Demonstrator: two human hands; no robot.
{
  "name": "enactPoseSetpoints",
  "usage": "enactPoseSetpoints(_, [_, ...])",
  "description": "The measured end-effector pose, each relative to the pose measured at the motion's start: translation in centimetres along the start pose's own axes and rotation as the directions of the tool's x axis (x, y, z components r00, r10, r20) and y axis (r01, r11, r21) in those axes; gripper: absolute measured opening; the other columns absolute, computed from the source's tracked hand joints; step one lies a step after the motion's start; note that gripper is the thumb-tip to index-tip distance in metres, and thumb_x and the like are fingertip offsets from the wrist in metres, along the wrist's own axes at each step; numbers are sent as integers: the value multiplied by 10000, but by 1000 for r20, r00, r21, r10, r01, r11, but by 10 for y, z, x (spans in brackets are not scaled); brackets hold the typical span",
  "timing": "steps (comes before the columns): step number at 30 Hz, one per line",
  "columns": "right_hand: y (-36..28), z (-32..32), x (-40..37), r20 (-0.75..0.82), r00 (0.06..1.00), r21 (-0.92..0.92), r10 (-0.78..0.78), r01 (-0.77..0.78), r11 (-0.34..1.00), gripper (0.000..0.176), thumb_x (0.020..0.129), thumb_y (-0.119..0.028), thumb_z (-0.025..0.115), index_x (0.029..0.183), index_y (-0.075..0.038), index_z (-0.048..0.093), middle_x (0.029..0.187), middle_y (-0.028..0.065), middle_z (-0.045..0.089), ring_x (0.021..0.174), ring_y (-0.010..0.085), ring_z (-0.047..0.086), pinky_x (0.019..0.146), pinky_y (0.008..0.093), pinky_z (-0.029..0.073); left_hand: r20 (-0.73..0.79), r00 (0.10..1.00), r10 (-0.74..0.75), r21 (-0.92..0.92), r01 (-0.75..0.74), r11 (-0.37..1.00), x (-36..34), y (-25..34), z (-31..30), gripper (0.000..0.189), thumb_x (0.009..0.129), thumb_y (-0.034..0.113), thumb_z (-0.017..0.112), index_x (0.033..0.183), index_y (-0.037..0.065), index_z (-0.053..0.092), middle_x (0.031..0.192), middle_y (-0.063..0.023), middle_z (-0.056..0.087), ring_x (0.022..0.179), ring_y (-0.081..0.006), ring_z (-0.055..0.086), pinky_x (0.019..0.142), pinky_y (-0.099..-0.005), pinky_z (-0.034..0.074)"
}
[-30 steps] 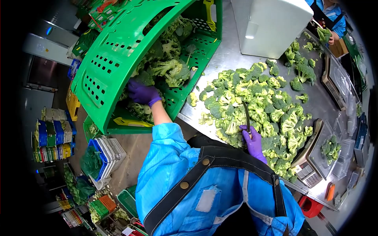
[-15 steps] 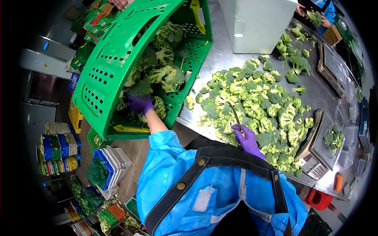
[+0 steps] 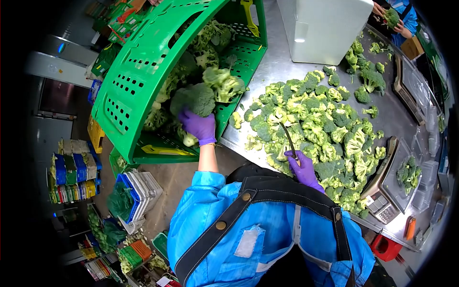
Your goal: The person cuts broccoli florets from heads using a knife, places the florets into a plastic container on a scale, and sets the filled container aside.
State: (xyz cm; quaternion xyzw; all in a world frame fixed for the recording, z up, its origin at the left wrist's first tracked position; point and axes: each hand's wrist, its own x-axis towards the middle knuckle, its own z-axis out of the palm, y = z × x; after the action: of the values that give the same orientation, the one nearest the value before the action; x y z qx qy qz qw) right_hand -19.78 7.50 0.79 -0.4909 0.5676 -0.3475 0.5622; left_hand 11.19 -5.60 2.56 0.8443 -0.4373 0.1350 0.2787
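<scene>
Left hand [image 3: 199,127], purple-gloved: fingers closed on a large broccoli head [image 3: 195,100], located at the open side of the tilted green crate [image 3: 125,76], other heads behind it. Right hand [image 3: 303,169], likewise gloved: clenched around the handle of a curved knife [image 3: 288,137], blade above cut broccoli florets [image 3: 313,119] heaped on the metal worktop [image 3: 268,60]. Digital scale [image 3: 382,202] noted beside the heap, clear tray [image 3: 407,178] of florets on top.

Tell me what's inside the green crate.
The green crate holds broccoli heads, the left hand touching one. Its upper wall and the front heads hide what lies deeper.
</scene>
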Motion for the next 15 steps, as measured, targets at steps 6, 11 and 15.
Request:
enactPoseSetpoints(6, [-2,-5,-4,-21,1000,-77,-13,11,997,208,837,-162,581,1008,-47,603,658,71,608,563,117,557,549,263,431,134,988,78,-65,-70,995,38,-2,31,933,550,410,777,1275,23,335,1271,-253,367,1152,-387,378,934,-473,358])
enactPoseSetpoints(11, [-1,-6,-5,-43,994,48,102,-100,994,202,840,-156,582,1012,-51,605,622,46,578,542,99,541,531,250,420,295,938,-183,-836,345,426,57,-42,25,821,685,452,690,1294,46,318,1321,-245,322,1188,-339,368,944,-447,361])
enactPoseSetpoints(15, [4,-5,-4,-30,997,10,75,-75,997,196,839,-148,584,1007,-50,606,659,53,596,546,104,548,537,252,429,439,737,-514,-889,272,-368,79,-37,-9,661,798,473,566,1292,84,362,1313,-168,381,1196,-285,377,1000,-403,295])
